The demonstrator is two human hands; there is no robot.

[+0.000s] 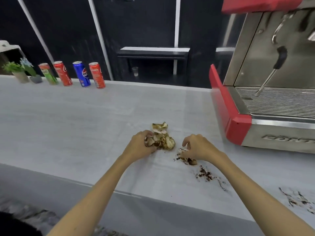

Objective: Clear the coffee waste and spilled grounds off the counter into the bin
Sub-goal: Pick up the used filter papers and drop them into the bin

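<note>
A crumpled, coffee-stained wad of paper waste (pixel 164 139) lies mid-counter on the pale grey counter (pixel 85 125). My left hand (pixel 142 144) is closed around the wad's left side. My right hand (pixel 198 147) is just to the right, fingers pinched on a smaller stained scrap (pixel 188 160) lying among dark grounds. More spilled grounds (pixel 204 174) trail to the right, with further smears (pixel 297 199) near the counter's front right. No bin is in view.
A red and steel espresso machine (pixel 265 103) stands at the right, its steam wand (pixel 267 79) pointing down over the drip tray. Several drink cans (pixel 81 74) and two small potted plants (pixel 18 72) line the far left edge. The counter's front edge runs diagonally below my arms.
</note>
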